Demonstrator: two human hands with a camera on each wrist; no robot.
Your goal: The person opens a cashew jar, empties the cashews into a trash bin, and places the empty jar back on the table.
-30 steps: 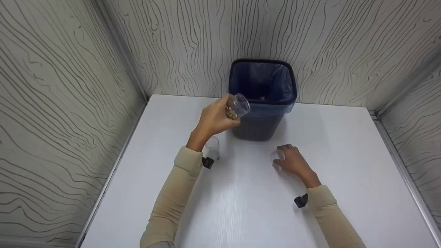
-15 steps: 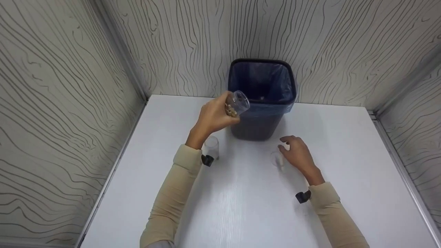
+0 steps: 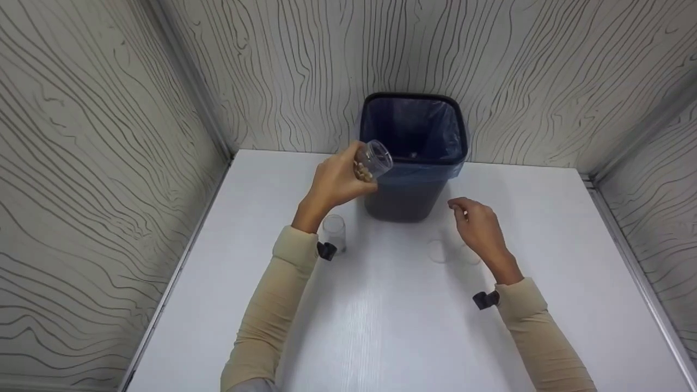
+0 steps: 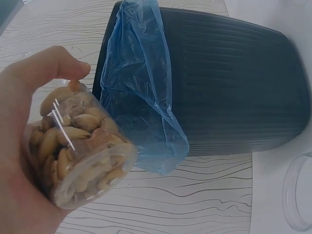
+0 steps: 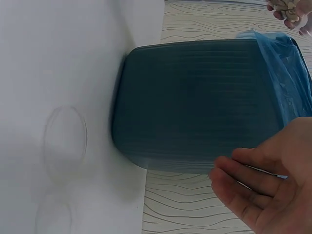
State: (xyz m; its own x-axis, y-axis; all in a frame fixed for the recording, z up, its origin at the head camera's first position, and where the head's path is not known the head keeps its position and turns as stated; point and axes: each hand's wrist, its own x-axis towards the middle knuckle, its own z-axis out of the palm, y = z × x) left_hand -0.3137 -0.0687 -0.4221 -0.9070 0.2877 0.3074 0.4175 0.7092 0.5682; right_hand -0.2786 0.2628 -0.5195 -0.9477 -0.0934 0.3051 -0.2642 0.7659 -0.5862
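My left hand [image 3: 333, 178] grips a clear plastic jar [image 3: 380, 156] by its side, lidless and tilted with its mouth toward the bin's near rim. Light brown nuts [image 4: 75, 134] fill its lower part, close up in the left wrist view. Beyond the jar stands a dark bin [image 3: 400, 201] lined with a blue bag [image 4: 139, 83]. My right hand [image 3: 482, 230] hovers over the table right of the bin, fingers loosely bent and holding nothing; the right wrist view shows its bare palm. Below it lie two thin clear round lids, the left one [image 3: 437, 251] and the right one [image 3: 470, 255], partly behind the hand.
Another clear jar [image 3: 334, 230] stands upright on the white table [image 3: 348, 326], just right of my left wrist. Wood-grain patterned panels [image 3: 294, 71] enclose the table at the back and both sides.
My right hand has let go of a clear lid on the table and moved up and slightly right. The left hand with the jar has shifted slightly up and left; the nuts stay inside.
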